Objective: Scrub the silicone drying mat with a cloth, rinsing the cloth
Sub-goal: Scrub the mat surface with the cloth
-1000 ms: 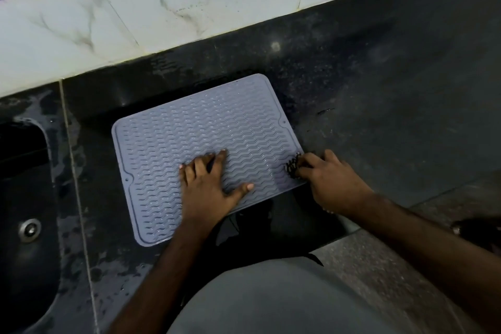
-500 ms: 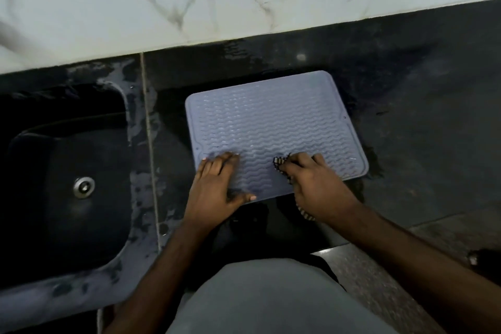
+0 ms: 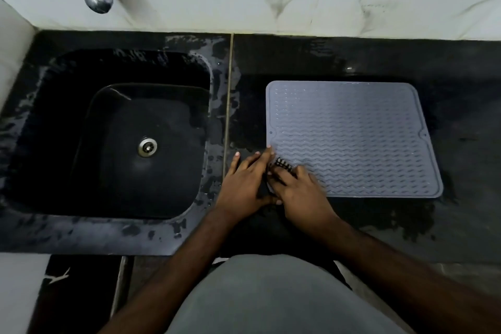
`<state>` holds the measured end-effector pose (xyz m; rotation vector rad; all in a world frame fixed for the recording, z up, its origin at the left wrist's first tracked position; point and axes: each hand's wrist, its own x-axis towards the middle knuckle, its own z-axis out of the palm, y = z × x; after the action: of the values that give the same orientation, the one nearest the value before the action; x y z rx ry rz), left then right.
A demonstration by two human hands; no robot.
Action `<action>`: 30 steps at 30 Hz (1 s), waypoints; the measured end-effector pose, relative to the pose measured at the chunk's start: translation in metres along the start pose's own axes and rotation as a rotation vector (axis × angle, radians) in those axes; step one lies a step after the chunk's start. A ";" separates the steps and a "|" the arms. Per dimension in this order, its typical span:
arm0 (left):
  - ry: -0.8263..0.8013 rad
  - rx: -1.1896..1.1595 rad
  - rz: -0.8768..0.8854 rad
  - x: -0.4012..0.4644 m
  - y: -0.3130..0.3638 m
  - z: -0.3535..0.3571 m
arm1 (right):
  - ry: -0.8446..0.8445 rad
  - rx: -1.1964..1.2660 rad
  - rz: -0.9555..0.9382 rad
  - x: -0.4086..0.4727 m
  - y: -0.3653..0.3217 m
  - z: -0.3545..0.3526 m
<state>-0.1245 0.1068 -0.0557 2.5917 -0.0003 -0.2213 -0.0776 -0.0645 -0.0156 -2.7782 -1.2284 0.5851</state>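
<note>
Your mat (image 3: 349,141) lies flat on the wet black counter (image 3: 461,211), at three o'clock from the sink (image 3: 141,133): thin, floppy silicone with wavy ridges, likely slick, so pin it flat. Your right hand (image 3: 301,192) clenches the small checked cloth (image 3: 282,164) at the mat's seven o'clock corner; your left hand (image 3: 244,184) rests spread flat beside it
</note>
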 end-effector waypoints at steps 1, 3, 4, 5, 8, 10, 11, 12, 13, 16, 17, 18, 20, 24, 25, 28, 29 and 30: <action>-0.003 0.027 0.007 -0.001 0.001 0.001 | -0.004 -0.001 -0.006 -0.003 0.000 0.002; 0.007 0.076 0.021 -0.003 0.002 0.005 | -0.005 -0.004 -0.037 -0.008 0.004 0.003; 0.018 0.101 0.028 -0.004 0.003 0.006 | -0.009 -0.004 -0.056 -0.009 0.007 0.002; 0.031 0.126 0.035 -0.005 0.003 0.008 | -0.018 -0.007 -0.078 -0.010 0.010 0.001; 0.070 0.184 0.036 -0.006 0.003 0.012 | -0.038 -0.071 -0.171 -0.013 0.022 -0.006; 0.059 0.211 0.011 -0.007 0.004 0.014 | -0.052 -0.158 -0.246 -0.015 0.030 -0.012; 0.052 0.226 0.001 -0.007 0.005 0.015 | -0.057 -0.199 -0.280 -0.017 0.036 -0.015; 0.051 0.240 -0.006 -0.007 0.005 0.016 | -0.057 -0.229 -0.311 -0.018 0.042 -0.016; 0.060 0.251 -0.012 -0.008 0.005 0.017 | -0.052 -0.249 -0.340 -0.020 0.050 -0.016; 0.108 0.269 -0.034 -0.009 0.008 0.021 | -0.015 -0.268 -0.396 -0.025 0.074 -0.016; 0.125 0.272 -0.046 -0.008 0.009 0.022 | -0.008 -0.260 -0.407 -0.027 0.082 -0.016; 0.137 0.276 -0.061 -0.008 0.012 0.024 | -0.009 -0.253 -0.416 -0.029 0.089 -0.014; 0.136 0.291 -0.094 -0.007 0.017 0.026 | -0.018 -0.259 -0.419 -0.032 0.100 -0.011; 0.119 0.302 -0.155 -0.006 0.026 0.029 | 0.005 -0.246 -0.408 -0.039 0.118 -0.009; 0.113 0.298 -0.170 -0.006 0.028 0.029 | 0.006 -0.239 -0.411 -0.039 0.120 -0.010; 0.087 0.276 -0.201 -0.006 0.032 0.029 | 0.028 -0.200 -0.411 -0.042 0.127 -0.011; 0.086 0.264 -0.210 -0.006 0.033 0.029 | 0.040 -0.190 -0.408 -0.043 0.129 -0.011; 0.086 0.249 -0.219 -0.007 0.033 0.028 | 0.041 -0.185 -0.406 -0.045 0.132 -0.011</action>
<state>-0.1344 0.0640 -0.0616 2.8467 0.3072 -0.1993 -0.0082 -0.1859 -0.0165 -2.5388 -1.8520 0.3956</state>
